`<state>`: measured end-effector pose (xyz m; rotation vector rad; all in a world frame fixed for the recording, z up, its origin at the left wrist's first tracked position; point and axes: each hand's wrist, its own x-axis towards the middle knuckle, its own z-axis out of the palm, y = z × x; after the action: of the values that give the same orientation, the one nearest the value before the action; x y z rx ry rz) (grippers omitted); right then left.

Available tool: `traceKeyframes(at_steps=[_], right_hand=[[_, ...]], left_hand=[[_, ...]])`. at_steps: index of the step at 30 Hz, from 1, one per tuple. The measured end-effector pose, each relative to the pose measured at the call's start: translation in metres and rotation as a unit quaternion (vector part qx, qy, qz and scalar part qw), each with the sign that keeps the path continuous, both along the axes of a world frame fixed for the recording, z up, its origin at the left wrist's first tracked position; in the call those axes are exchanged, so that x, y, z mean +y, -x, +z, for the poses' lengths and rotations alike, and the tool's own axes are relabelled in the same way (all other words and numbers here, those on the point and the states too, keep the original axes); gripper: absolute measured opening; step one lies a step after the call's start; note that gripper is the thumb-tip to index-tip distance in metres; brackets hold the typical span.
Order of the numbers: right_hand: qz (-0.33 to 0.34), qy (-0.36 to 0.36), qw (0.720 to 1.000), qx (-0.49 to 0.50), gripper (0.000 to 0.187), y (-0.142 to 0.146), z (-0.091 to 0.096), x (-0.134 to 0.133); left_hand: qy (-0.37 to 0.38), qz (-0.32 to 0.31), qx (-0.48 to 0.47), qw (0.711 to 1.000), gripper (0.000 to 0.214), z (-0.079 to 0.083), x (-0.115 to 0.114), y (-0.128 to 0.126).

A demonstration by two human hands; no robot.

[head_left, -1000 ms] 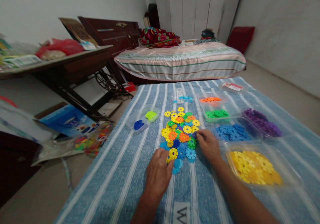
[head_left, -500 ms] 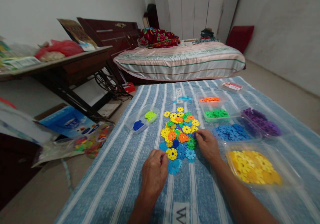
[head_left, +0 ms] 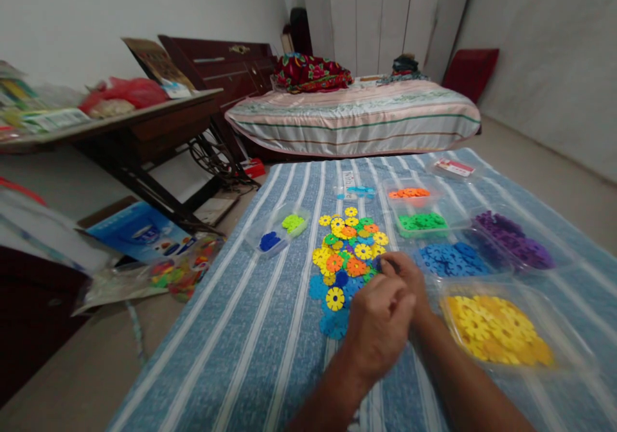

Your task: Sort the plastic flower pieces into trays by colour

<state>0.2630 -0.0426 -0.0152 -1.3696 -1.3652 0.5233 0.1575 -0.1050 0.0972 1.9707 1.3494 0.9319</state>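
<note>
A loose pile of notched plastic flower discs (head_left: 356,266) in yellow, orange, green and blue lies mid-table. At its right edge my right hand (head_left: 407,279) is closed, pinching a dark blue disc (head_left: 376,263) between thumb and fingertips. My left hand (head_left: 378,321) is curled in front of my right wrist and covers the pile's near right part. Its fingers are closed, and whether they hold anything is hidden. A yellow disc (head_left: 335,298) and light blue discs (head_left: 333,324) lie just left of it.
Clear boxes hold yellow discs (head_left: 491,332), blue discs (head_left: 453,260), purple discs (head_left: 513,239), green discs (head_left: 422,223) and orange discs (head_left: 409,193) on the right. A divided box (head_left: 254,231) with dark blue and lime discs stands left. A bed (head_left: 357,120) lies beyond the striped cloth (head_left: 231,329).
My left hand has moved right, from the pile's near left edge to beside my right hand. My right hand keeps its pinch on the dark blue disc. The view has shifted slightly.
</note>
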Motion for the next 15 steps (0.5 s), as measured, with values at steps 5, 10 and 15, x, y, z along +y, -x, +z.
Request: traceKeyframes(at_steps=[5, 10, 15], right_hand=[[-0.003, 0.014, 1.0, -0.02, 0.022, 0.001, 0.005, 0.002], [-0.003, 0.008, 1.0, -0.016, 0.021, 0.001, 0.005, 0.002], [0.001, 0.012, 1.0, -0.011, 0.02, 0.0, 0.004, 0.002]], left_hand=[[0.045, 0.153, 0.197, 0.967, 0.021, -0.027, 0.009, 0.066], [0.084, 0.164, 0.284, 0.941, 0.033, -0.037, 0.002, 0.083], [0.082, 0.148, 0.282, 0.944, 0.023, -0.035, 0.002, 0.08]])
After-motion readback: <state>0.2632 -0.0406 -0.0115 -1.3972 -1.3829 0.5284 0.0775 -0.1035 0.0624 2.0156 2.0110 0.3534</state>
